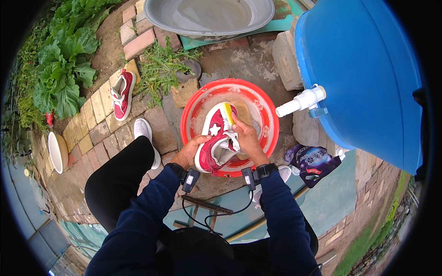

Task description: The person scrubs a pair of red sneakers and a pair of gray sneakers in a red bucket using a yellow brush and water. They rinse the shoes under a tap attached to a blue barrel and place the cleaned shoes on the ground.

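"Any lettering about?"

"Yes, large, pale, stylised lettering (307,156) runs at a slant across the dark purple package (317,165)."

"Anything on the black wrist boxes (250,183)?"

"A small white label (189,181) on each, perhaps with dark print, but too tiny here to make out."

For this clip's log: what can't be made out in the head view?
All in the head view:
- Held red shoe: sole bottom, turned away from the camera.
- Left grip: most fingers, behind the shoe.
- Yellow brush: near end, covered by the right grip.
- Red basin: part of its inside, behind shoe and hands.
- Grey tub: far side, cut by the top edge.
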{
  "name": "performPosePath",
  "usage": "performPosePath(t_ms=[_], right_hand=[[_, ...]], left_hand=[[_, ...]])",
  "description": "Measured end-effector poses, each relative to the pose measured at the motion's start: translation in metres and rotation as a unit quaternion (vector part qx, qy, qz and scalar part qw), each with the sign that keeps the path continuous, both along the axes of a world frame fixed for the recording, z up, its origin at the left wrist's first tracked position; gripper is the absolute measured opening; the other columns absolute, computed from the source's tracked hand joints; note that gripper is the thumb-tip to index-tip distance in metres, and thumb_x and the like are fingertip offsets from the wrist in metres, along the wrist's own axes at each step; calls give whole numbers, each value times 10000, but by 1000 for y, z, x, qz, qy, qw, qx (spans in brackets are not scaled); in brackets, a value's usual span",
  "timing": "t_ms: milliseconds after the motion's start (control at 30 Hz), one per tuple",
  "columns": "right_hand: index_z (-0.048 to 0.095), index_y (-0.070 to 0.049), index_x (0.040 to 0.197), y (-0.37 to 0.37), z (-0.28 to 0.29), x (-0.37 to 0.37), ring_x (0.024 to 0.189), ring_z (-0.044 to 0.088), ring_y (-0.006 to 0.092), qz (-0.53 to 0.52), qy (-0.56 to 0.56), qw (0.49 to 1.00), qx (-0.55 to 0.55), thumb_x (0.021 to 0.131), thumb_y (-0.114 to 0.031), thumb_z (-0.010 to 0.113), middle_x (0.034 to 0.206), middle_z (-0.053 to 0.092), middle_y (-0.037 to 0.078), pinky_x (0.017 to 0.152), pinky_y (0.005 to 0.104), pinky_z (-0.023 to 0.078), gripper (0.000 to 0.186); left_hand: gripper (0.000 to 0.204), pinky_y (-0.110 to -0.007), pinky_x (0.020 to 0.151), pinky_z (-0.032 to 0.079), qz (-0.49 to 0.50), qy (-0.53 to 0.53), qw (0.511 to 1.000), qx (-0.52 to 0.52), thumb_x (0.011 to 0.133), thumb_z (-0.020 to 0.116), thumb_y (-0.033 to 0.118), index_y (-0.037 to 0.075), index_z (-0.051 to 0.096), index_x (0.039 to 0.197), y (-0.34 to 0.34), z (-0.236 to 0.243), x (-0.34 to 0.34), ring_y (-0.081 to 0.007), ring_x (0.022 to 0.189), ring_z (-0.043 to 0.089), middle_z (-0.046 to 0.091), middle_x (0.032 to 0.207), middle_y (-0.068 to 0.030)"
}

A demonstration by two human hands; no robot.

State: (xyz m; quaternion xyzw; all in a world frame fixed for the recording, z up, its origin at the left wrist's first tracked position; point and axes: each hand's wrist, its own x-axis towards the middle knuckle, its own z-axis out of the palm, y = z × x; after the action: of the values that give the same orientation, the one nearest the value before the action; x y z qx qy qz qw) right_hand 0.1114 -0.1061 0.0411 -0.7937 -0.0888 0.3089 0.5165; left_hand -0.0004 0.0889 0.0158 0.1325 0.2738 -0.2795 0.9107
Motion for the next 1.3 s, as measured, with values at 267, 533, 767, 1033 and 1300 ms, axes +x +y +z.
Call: performPosePath(t_ms=[267,533,767,1033,1300], right_hand=[[559,-207,1399,-14,-4,14,934,659,403,64,-142,973,-168,966,-139,576,1053,664,253,793,465,520,438],[549,-233,1407,-19,-10,-18,906,646,404,103,-157,974,-127,958,-115,590,975,651,241,818,460,512,466],[515,-214,1430,-13,-61,11,949,632,427,54,-155,967,-195,979,-174,563,1002,646,255,829,500,497,455],[541,-132,1398,11,-78,8,951,645,427,120,-150,953,-236,956,-141,570,1020,671,241,847,478,506,443],[536,-86,1409,19,-52,-13,1011,689,299,49,-67,997,-3,952,-81,544,1085,680,266,881,361,505,457]], left_hand=[[509,-423,925,560,-28,-21,995,95,920,594,198,-19,486,1368,-3,-7,-12,-285,1040,686,655,1216,-191],[541,-447,901,573,-4,-13,998,68,899,602,251,-6,482,1360,8,-10,-11,-309,1017,690,658,1203,-200],[560,-480,957,545,45,19,999,-4,927,592,310,8,485,1387,20,-18,-20,-317,1080,665,637,1264,-198],[510,-417,857,602,88,58,980,168,1001,564,344,47,440,1396,11,-40,-5,-251,1010,699,663,1208,-159],[427,-355,746,612,109,87,966,218,1038,490,384,76,495,1335,-7,-57,-5,-193,865,712,697,1072,-109]])
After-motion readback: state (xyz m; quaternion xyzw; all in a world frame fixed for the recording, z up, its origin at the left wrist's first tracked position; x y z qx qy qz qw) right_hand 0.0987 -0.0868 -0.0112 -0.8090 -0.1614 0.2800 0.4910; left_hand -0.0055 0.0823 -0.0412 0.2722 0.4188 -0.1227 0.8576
